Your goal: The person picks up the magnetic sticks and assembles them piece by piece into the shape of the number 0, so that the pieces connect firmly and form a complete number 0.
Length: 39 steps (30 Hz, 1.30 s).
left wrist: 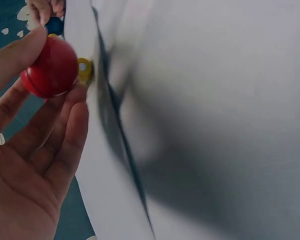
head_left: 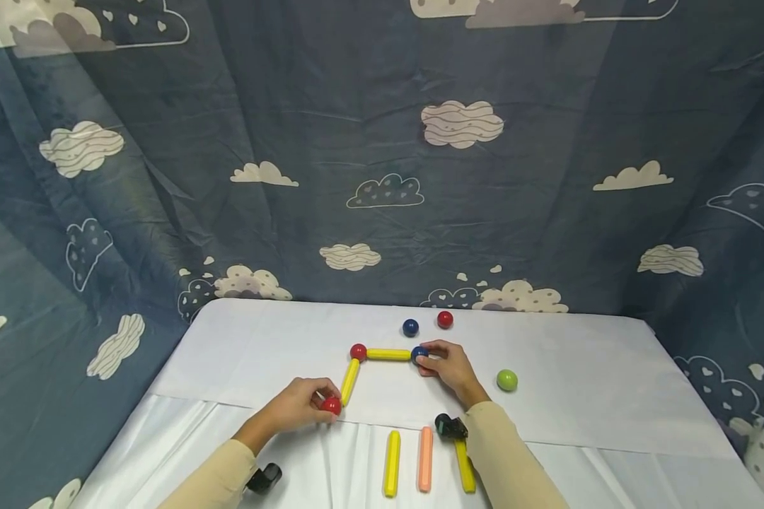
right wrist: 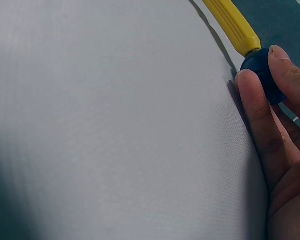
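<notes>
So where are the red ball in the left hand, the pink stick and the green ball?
Held red ball [left wrist: 51, 67]: left wrist view, middle of its visible side.
Pink stick [head_left: 425, 459]: head view, halfway along its length.
Green ball [head_left: 506, 380]: head view, middle of its visible side.

Cloth [head_left: 382, 155] (cloud-printed) around a white-covered table [head_left: 586, 382] shows a draped, booth-like workspace.

white-covered table [head_left: 586, 385] | far blue ball [head_left: 410, 327], far red ball [head_left: 445, 319], green ball [head_left: 507, 380] | pink stick [head_left: 425, 459], two yellow sticks [head_left: 391, 464]
</notes>
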Each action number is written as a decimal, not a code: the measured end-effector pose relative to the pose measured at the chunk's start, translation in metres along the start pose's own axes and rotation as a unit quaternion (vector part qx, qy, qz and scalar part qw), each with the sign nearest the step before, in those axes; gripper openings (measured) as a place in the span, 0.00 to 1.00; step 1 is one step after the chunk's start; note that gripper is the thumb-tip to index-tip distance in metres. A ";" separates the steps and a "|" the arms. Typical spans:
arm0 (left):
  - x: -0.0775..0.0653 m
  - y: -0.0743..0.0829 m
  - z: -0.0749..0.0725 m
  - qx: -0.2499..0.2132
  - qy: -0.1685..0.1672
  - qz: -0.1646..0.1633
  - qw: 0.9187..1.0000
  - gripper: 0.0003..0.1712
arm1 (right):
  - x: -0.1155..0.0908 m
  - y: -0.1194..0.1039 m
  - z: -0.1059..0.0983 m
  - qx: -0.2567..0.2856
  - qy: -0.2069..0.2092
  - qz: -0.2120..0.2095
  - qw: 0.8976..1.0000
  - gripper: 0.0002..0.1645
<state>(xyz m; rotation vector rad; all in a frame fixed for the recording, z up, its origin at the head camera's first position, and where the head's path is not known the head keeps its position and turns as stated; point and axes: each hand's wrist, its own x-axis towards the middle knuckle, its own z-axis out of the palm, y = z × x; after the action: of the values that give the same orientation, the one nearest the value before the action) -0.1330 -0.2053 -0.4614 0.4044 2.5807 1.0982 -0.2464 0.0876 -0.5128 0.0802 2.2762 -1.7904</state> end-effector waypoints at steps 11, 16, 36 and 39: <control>-0.002 -0.003 0.013 0.036 0.023 0.003 0.999 0.19 | -0.001 -0.003 -0.002 -0.019 0.006 -0.007 1.000 0.23; 0.002 -0.007 0.016 0.044 0.036 0.004 0.998 0.21 | -0.001 -0.004 -0.002 -0.001 -0.005 -0.011 1.000 0.23; 0.005 -0.013 0.022 0.030 0.033 -0.017 0.999 0.18 | -0.002 0.001 0.000 -0.006 0.000 0.000 1.000 0.23; 0.005 -0.013 0.021 0.013 0.033 -0.013 0.999 0.16 | -0.001 0.001 0.000 -0.007 0.003 0.001 1.000 0.23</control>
<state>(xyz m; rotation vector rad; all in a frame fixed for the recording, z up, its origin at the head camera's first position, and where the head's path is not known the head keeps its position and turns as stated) -0.1312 -0.1988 -0.4857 0.3457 2.6522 1.0860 -0.2449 0.0880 -0.5133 0.0853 2.2921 -1.7767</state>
